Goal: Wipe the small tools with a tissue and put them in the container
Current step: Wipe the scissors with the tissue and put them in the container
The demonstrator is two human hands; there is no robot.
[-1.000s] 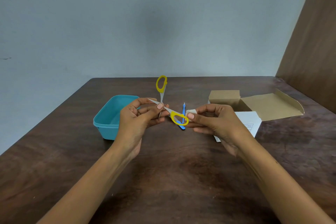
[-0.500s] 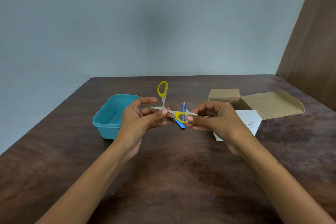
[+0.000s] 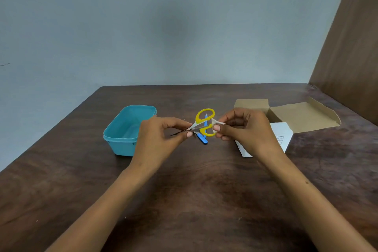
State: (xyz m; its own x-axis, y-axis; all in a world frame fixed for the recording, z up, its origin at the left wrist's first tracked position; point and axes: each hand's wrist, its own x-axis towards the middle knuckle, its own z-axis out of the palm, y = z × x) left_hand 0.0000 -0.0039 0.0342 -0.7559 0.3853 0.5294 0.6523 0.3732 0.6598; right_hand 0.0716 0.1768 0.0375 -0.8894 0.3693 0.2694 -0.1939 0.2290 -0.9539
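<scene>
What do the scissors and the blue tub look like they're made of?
Scissors: yellow loops look like smooth plastic, blades grey and thin, likely metal. Tub: uniform teal, rounded molded rim, slight sheen, probably plastic.

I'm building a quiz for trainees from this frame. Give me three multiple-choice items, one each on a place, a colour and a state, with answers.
1. Where is the teal container? A) on the person's left B) inside the cardboard box C) far right
2. What colour are the scissors' handles? A) red B) yellow C) green
3. What is the left hand doing? A) lying flat on the table B) pinching the scissors' blades C) holding the box

Answers: 1 A, it sits left of both hands; 2 B, both loops are yellow; 3 B, fingertips pinch the blades.
</scene>
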